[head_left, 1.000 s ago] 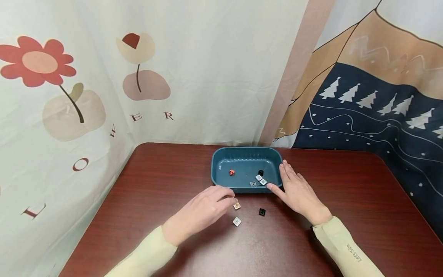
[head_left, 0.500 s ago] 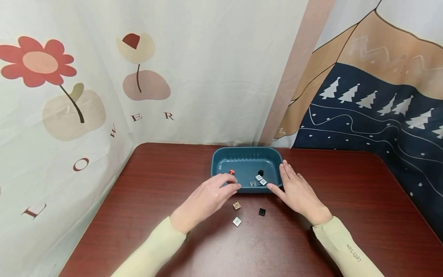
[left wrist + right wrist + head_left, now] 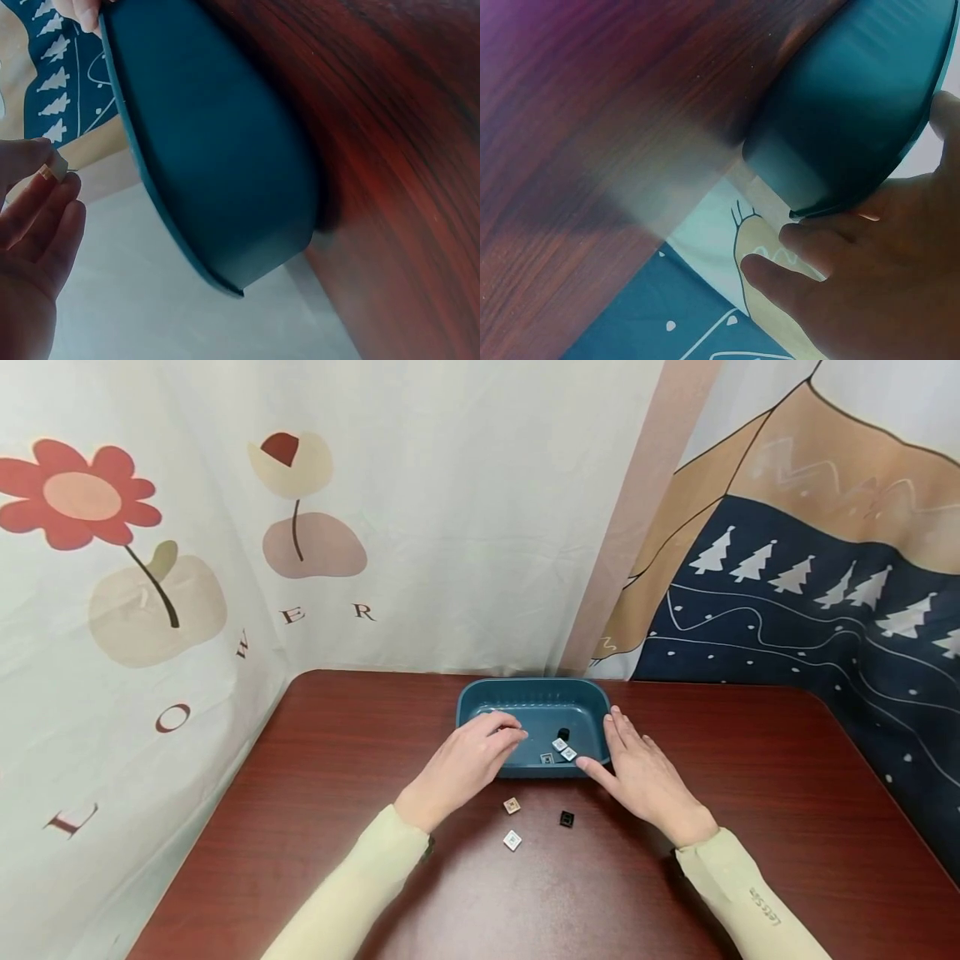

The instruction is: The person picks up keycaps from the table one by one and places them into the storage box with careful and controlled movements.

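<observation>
Only partly visible: pale piece (image 3: 58,163) in left grip (image 3: 462,767).

A small pale block (image 3: 58,166) is pinched between the thumb and fingers of the left hand (image 3: 30,247). Beside it, the outer wall of a dark teal tub (image 3: 217,135) is seen, its rim touched at the top by the right hand (image 3: 82,10). The tub is borne by a reddish wood-grain table (image 3: 397,150); white trees are printed on a dark-blue cloth (image 3: 86,75).

Cloth-screened corner, room type unclear | printed hangings (image 3: 465,527) | reddish-brown table (image 3: 750,760)
</observation>
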A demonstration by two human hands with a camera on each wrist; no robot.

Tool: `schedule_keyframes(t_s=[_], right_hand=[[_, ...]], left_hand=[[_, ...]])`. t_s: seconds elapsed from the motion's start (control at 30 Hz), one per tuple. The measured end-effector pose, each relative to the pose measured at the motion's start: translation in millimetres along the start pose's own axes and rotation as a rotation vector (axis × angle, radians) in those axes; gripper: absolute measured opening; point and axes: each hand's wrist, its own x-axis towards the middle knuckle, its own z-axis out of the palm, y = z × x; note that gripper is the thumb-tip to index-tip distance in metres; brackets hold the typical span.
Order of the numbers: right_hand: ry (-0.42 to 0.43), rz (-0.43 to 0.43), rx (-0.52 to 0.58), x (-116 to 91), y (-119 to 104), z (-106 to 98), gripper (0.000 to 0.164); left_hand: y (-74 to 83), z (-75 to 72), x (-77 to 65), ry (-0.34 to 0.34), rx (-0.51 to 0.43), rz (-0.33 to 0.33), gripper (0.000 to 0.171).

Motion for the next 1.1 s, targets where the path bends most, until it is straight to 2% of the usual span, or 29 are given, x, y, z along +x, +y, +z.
schedule_keyframes(t_s=[0.3, 0.47, 0.83, 1.1], right_hand=[[-0.009, 0.007, 0.006, 0, 0, 0, 0.102], [-0.009, 0.006, 0.004, 0, -1, 0, 0.103], [0.001, -0.001, 0.0, -1, 0, 0, 0.101], [0.007, -0.004, -0.002, 0, 0, 1, 0.1]], left_hand=[[-7.4, 13.8, 9.1, -0.046, 0.002, -0.045, 0.015], [-11.6, 18.4, 10.7, -0.095, 0.034, -0.12, 0.016], [-20.2, 28.7, 14.6, -0.163, 0.025, -0.252, 0.009], [-23.0, 32.7, 21.8, -0.279, 0.027, -0.353, 0.008]])
